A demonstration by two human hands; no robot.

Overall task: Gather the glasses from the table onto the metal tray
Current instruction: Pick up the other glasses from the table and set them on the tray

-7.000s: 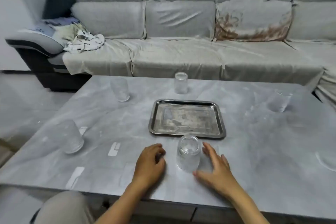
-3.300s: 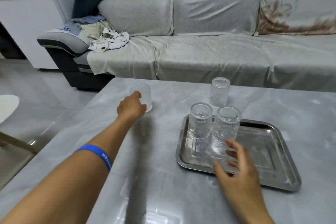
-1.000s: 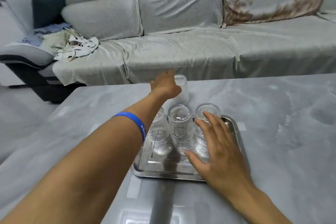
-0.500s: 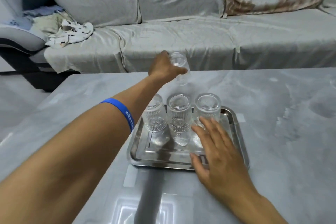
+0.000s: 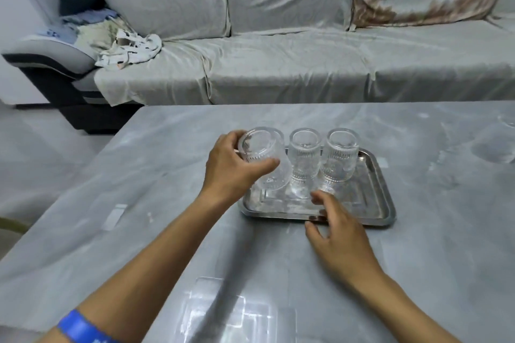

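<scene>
Left of the frame's centre, the left hand [image 5: 234,167] clasped a tilted glass [image 5: 263,160] over the metal tray [image 5: 386,192], just beside two upright glasses [image 5: 323,161]. The right hand [image 5: 338,242], fingers loosely spread, touched the tray's near rim. Set down askew, that glass could knock its neighbours over. Another glass [image 5: 494,149] waited on the tabletop [image 5: 139,175] at right.

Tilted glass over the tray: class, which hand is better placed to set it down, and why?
Left. The left hand already grips the tilted glass above the metal tray; the right hand is empty at its near rim.
</scene>
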